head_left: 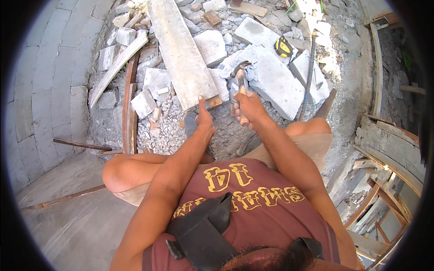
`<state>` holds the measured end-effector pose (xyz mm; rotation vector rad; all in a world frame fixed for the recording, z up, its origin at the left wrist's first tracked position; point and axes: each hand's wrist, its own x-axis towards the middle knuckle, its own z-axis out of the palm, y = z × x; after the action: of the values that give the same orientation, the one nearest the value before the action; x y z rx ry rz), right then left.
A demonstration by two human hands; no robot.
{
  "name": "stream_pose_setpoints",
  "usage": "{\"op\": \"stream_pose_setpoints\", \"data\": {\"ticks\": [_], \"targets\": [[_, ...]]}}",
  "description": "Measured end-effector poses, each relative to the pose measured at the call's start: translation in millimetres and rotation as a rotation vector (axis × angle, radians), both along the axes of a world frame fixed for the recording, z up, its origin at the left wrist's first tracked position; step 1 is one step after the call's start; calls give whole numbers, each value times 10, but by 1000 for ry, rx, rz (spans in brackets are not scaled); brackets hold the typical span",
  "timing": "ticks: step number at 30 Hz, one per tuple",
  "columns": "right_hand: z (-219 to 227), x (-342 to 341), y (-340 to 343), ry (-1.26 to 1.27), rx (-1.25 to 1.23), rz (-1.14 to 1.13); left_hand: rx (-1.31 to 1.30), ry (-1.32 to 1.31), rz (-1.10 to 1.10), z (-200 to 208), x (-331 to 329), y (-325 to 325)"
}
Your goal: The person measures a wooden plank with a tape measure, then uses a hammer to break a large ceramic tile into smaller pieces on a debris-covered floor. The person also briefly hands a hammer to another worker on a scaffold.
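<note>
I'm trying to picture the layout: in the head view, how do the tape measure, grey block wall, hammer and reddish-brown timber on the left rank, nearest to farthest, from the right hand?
1. Hammer, held in the right hand.
2. Tape measure, ahead and to the right.
3. Reddish-brown timber, to the left.
4. Grey block wall, at the far left.

Hammer head [242, 67]: dull metal is seen.
Hammer handle [244, 120]: matt wood is shown.
Plank [183, 54]: a rough, matt, wood-like face is presented.
Tape measure [283, 47]: smooth, slightly glossy plastic is seen.
Broken blocks [276, 86]: rough, matt, concrete-like faces are exposed.
Wall [41, 74]: matt blockwork is seen.
Shirt [271, 226]: matt cloth is shown.
</note>
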<state>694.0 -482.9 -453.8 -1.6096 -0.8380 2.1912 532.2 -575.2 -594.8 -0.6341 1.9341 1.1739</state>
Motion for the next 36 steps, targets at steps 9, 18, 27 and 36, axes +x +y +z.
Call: {"op": "stream_pose_setpoints", "data": {"ticks": [9, 18, 27, 36], "targets": [[-269, 117, -378, -18, -183, 61, 265, -60, 10, -335, -161, -3], [-378, 185, -379, 39, -316, 87, 363, -28, 45, -456, -252, -65], [-366, 189, -387, 75, -410, 94, 423, -38, -18, -483, -290, -129], [-376, 210, -366, 60, -410, 139, 346, 22, -13, -489, -256, -96]]}}
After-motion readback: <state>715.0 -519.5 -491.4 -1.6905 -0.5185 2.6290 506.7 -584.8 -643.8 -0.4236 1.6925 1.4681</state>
